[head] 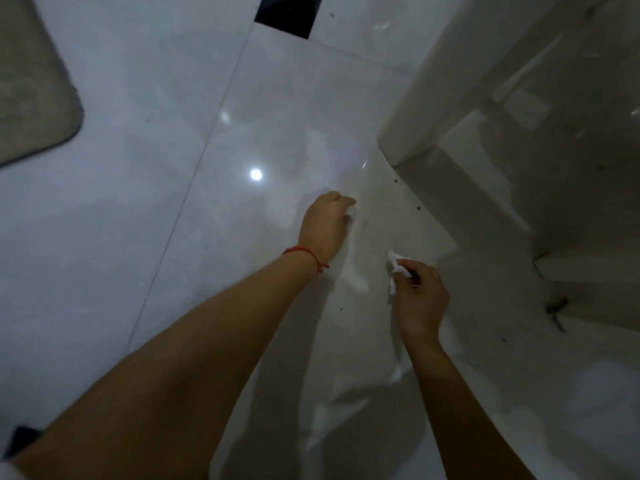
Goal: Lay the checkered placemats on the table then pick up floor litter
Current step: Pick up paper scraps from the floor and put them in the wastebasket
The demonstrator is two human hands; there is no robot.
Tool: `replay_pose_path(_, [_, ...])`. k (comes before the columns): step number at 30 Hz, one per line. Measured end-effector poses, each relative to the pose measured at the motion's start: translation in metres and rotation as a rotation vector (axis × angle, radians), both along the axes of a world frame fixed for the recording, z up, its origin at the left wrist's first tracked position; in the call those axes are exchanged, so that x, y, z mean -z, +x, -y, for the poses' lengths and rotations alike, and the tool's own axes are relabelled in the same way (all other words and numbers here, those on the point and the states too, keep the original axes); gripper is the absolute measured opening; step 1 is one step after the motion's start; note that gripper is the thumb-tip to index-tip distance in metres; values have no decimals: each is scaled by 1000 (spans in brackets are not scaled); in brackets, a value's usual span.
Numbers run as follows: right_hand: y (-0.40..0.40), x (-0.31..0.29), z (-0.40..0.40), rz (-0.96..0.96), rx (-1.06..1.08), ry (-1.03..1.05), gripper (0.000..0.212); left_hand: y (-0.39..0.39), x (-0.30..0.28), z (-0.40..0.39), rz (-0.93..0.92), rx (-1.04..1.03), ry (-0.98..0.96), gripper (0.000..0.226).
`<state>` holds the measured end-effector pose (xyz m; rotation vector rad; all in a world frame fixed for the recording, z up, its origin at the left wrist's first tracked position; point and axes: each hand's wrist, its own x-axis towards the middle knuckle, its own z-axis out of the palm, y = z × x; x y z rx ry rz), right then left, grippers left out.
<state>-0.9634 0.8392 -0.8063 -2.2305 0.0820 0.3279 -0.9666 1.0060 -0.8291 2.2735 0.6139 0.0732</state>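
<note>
I look down at a glossy white tiled floor [173, 237]. My left hand [323, 225], with a red string on its wrist, reaches down to the floor. Its fingers curl round a small pale paper scrap [352, 213] that is blurred and mostly hidden by the hand. My right hand [420, 299] hovers nearer to me and to the right, pinching crumpled white paper litter [396, 266] between thumb and fingers. No placemats or tabletop are in view.
A white furniture leg and frame [415, 126] stands just right of my hands. Small dark specks [419, 207] and a dark bit of debris [556, 306] lie on the floor beside it. A beige mat [31, 91] lies at the far left, and a black tile [287, 12] at the top.
</note>
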Motion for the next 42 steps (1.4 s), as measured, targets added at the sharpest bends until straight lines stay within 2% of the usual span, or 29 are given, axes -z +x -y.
replay_pose_path(2, [-6,-9,-9,-29,-11,5,15,-24,-10,2,-7,-136,-87,26])
replay_pose_path(5, [-18,-30,-22,-22,-73,-30,15,-58,-35,1,-18,-277,-120,26])
replay_pose_path(13, [-48,-122,-40,-76,-126,-21,19,-121,-130,-6,-39,-515,-243,18])
replay_pose_path(17, [-63,-180,-38,-133,-138,-36,18,-152,-191,-3,-79,-580,-234,9])
replay_pose_path(23, [-84,-285,-29,-190,-106,-29,16,-186,-293,3,-96,-581,-221,5])
replay_pose_path(28, [-100,-372,-14,-237,-97,-17,16,-209,-380,8,-90,-547,-228,14])
replay_pose_path(35, [-115,-491,24,-232,-146,57,15,-228,-506,35,-44,-478,-210,7])
replay_pose_path(42, [-146,-559,91,-247,80,45,6,-220,-591,68,-68,-291,-251,11])
